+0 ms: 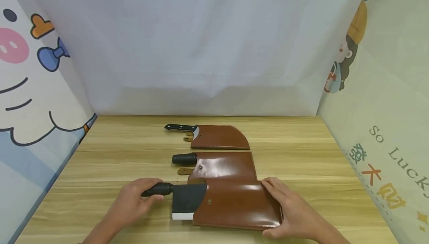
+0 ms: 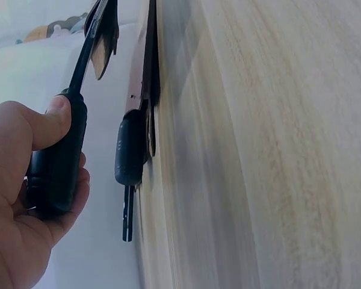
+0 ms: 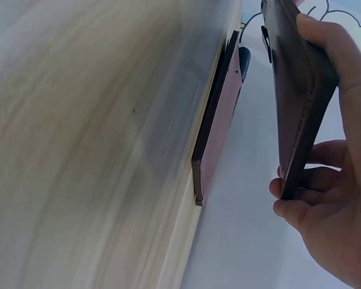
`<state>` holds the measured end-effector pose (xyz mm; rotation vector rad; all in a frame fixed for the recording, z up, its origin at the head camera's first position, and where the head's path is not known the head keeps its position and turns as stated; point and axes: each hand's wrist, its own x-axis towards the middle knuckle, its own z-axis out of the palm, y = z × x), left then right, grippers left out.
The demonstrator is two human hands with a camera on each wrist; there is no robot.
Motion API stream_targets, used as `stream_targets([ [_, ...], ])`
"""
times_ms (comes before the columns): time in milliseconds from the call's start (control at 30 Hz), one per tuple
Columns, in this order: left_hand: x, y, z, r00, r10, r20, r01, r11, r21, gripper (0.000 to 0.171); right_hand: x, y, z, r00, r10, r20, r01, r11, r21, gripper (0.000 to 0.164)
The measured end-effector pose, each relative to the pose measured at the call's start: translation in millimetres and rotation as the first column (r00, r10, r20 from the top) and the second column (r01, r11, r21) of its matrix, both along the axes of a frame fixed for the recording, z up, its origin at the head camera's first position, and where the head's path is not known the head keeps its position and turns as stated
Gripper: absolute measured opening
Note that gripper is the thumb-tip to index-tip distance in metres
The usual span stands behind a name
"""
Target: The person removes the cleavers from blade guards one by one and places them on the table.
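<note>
My left hand (image 1: 134,202) grips the black handle (image 1: 160,189) of a cleaver. Part of its dark blade (image 1: 188,198), with a bright edge, shows outside a brown leather sheath (image 1: 238,205); the rest is hidden inside. At the far end of that sheath, my right hand (image 1: 296,211) holds it between thumb and fingers. In the left wrist view, the left hand (image 2: 18,174) wraps the handle (image 2: 59,156) with the thumb along it. Seen from the right wrist, the sheath (image 3: 298,90) is raised off the table, its end in the right hand (image 3: 334,205).
Behind lies a second sheathed cleaver (image 1: 228,164) with a black round handle, partly covered by the held sheath. Farther back is a third sheathed cleaver (image 1: 219,136) with a riveted handle. The wood-grain table (image 1: 117,147) is bordered by a white cloth (image 1: 207,50) and printed side panels.
</note>
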<state>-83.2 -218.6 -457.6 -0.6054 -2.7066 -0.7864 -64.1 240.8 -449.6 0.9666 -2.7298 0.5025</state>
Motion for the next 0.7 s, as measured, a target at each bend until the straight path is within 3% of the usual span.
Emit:
stream_targets([
  [500, 2.6, -15.8, 8.8, 1.0, 0.02, 0.0, -0.02, 1.0, -0.02, 0.041, 3.9, 11.9, 12.8, 0.999, -0.045, 0.018, 0.045, 0.999, 0.026, 0.122],
  [700, 2.7, -21.6, 10.7, 0.999, 0.015, -0.039, -0.016, 1.0, -0.021, 0.041, 5.5, 16.7, 16.0, 0.997, -0.061, 0.041, 0.06, 0.997, 0.042, 0.123],
])
